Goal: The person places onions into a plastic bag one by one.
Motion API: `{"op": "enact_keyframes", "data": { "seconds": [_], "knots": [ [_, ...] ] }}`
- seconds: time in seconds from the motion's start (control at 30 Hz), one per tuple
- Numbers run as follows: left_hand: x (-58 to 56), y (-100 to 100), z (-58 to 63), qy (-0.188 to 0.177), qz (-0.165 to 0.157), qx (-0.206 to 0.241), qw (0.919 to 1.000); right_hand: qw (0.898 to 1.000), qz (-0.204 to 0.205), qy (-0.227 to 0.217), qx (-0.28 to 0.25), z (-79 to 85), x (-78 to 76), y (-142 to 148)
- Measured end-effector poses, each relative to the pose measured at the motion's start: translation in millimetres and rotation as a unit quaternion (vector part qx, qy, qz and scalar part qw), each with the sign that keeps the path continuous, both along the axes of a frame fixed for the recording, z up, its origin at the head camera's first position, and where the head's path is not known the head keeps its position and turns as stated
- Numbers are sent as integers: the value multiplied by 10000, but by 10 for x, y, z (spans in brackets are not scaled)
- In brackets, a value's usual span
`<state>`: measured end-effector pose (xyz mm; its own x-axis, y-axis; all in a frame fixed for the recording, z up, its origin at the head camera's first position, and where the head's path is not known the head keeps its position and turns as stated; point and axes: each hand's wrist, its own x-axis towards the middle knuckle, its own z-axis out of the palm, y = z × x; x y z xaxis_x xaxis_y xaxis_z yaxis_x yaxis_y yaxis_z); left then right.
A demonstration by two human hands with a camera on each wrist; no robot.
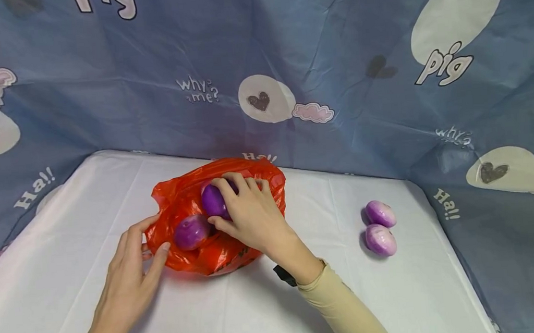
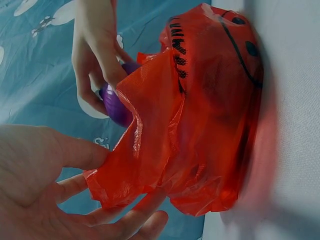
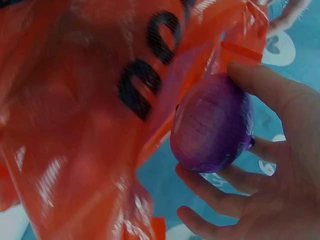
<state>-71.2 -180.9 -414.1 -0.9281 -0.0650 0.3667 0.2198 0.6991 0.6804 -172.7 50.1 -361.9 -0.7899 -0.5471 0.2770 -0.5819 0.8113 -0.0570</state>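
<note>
Onion [image 3: 212, 125] in fingers [image 3: 212, 194], "pig" backdrop [image 1: 332, 41]

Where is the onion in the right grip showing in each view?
Head: the onion is just left of centre, slightly below mid-height.
Left wrist: onion left of centre, upper half, partly hidden.
Right wrist: onion right of centre, about mid-height.
Shared landmark: the red bag.
</note>
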Motion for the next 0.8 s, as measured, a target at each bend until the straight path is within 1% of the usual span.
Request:
{"op": "enact_keyframes", "data": {
  "seconds": [0.23, 0.4, 0.6, 0.8],
  "knots": [
    [-1, 7, 21, -24, 24, -52, 10000, 10000, 16, -1, 31, -110, -79, -86],
    [-7, 10, 12, 6, 14, -64, 10000, 9999, 128, -16, 29, -184, -114, -151],
    [-5, 5, 5, 8, -30, -55, 10000, 9996, 267, 18, 42, -225, -133, -226],
    [3, 3, 9, 50, -55, -61, 10000, 9992, 358, 146, -49, -263, -164, -271]
  ]
}}
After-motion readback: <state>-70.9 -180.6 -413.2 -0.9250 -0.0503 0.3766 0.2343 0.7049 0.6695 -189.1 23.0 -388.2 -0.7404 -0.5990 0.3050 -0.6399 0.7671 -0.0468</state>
